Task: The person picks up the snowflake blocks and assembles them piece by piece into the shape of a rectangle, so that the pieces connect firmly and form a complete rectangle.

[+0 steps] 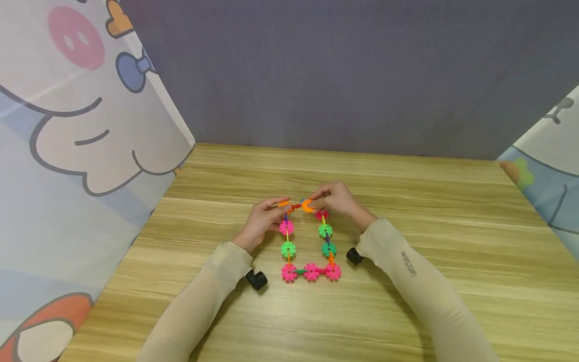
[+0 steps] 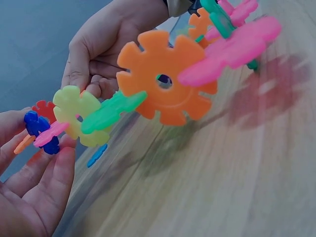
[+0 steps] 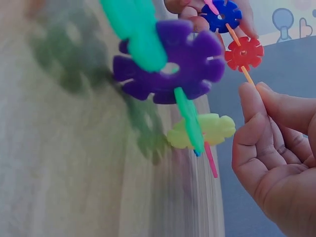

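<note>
Notched plastic snowflake discs are linked edge to edge into a four-sided chain on the table. My left hand (image 1: 261, 221) is at its far left corner, thumb and fingers pinching an orange disc (image 2: 23, 144) beside a blue disc (image 2: 37, 127). At the far right corner my right hand (image 1: 338, 199) pinches another orange disc (image 1: 307, 205) between thumb and index finger. A red disc (image 3: 244, 53) links the two held parts. In the right wrist view, the right side's end, with a yellow disc (image 3: 210, 129) and a pink disc (image 3: 211, 160), stands apart from the right fingers.
Pink discs (image 1: 311, 272) form the near side, lying on the wooden table (image 1: 407, 301). A grey panel (image 1: 339, 75) rises behind the table, and cartoon-printed sheets (image 1: 68, 125) hang at the sides. Black wrist cameras (image 1: 257, 280) sit near both forearms.
</note>
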A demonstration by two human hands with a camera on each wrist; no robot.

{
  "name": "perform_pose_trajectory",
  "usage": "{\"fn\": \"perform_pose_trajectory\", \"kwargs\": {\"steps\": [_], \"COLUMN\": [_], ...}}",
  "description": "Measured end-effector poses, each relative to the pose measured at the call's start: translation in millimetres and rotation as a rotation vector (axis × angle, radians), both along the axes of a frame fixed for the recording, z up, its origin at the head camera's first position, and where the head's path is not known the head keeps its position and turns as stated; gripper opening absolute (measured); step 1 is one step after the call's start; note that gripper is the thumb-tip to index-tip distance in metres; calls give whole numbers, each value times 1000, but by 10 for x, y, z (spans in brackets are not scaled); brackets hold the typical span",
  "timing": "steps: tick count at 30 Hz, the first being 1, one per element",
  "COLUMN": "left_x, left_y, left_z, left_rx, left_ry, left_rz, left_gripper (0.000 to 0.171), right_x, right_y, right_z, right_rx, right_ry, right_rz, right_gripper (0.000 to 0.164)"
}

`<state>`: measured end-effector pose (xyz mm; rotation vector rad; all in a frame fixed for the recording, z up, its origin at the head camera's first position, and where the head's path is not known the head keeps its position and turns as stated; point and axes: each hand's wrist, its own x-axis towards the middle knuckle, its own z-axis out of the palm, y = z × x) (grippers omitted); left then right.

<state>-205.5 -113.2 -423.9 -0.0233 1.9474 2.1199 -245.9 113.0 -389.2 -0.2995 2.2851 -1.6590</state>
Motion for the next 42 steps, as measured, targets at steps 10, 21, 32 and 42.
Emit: {"fn": "perform_pose_trajectory", "kwargs": {"steps": [10,21,32,42], "left_x": [0,3,9,-21], "left_y": [22,32,84,99], "left_z": [-3,7,25,29], "left_rx": [-2,-43,-58,-58], "left_ry": [-14,-9,13,15], "left_rz": [6,-4,7,9], "left_gripper": [39,39,36,37], "right_x": [32,30,51,34], "right_y": [9,-37,-50,-71], "right_z": [-23,-61,-62,13], "right_rx": [-72,-68,14,59], "right_ry": [-37,-83,-22,-5], "right_rz": [-15,-5,-33,-29], "right_gripper": [19,17,15,16]}}
